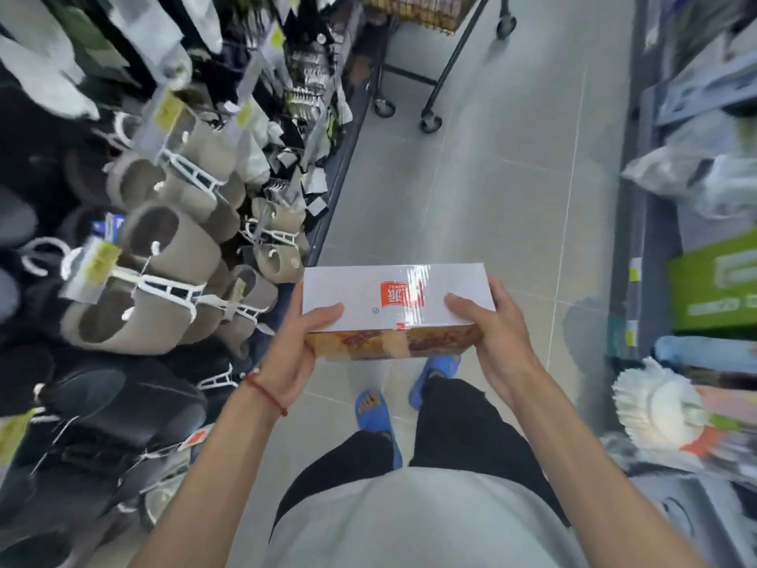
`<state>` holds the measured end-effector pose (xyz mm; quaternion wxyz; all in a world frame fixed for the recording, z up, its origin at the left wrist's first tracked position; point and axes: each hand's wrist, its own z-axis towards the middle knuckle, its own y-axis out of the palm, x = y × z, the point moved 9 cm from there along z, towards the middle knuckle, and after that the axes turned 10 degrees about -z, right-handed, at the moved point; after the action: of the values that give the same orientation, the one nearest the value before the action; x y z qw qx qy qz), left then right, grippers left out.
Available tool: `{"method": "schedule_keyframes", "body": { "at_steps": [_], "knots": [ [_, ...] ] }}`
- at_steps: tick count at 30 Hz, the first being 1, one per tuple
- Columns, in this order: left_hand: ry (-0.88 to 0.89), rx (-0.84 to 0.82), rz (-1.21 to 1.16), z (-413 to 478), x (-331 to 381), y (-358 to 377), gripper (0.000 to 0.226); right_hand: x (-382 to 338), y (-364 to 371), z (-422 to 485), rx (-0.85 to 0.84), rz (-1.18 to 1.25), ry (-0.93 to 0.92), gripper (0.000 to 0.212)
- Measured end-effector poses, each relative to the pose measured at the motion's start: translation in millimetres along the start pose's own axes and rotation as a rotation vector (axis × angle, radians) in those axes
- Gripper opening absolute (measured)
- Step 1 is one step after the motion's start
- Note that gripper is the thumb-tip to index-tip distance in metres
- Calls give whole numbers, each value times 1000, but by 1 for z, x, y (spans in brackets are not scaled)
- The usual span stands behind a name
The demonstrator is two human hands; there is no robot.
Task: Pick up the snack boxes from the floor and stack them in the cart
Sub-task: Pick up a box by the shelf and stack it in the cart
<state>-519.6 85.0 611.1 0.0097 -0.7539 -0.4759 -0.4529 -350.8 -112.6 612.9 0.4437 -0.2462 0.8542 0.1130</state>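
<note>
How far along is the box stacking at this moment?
Done: one snack box is off the floor, and the cart ahead holds some packages. In hand: left hand and right hand grip that box at its ends. Left: carrying it to the cart and stacking it.

The person wears a pale grey shirt, black trousers and bright blue open-toed sandals. A thin red string bracelet circles the wrist of the left hand. Both forearms are bare to the frame's bottom edge.
</note>
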Motion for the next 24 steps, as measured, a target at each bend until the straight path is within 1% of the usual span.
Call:
{"method": "schedule_keyframes", "body": {
  "at_steps": [5, 8, 11, 14, 16, 24],
  "knots": [
    [7, 17, 4, 89, 30, 53, 70, -48, -26, 82, 16, -25, 0, 44],
    [9, 38, -10, 140, 53, 90, 72, -91, -44, 133, 2, -39, -31, 49],
    [32, 71, -24, 187, 78, 127, 77, -136, -62, 181, -25, -63, -59, 50],
    [65, 64, -1, 232, 105, 168, 63, -180, -77, 228, -66, -76, -79, 49],
    [69, 50, 3, 259, 122, 193, 59, -205, -84, 258, -82, -72, -83, 46],
    [57, 126, -37, 397, 191, 242, 64, -298, -89, 391, -31, -98, -101, 45]
  ]
}}
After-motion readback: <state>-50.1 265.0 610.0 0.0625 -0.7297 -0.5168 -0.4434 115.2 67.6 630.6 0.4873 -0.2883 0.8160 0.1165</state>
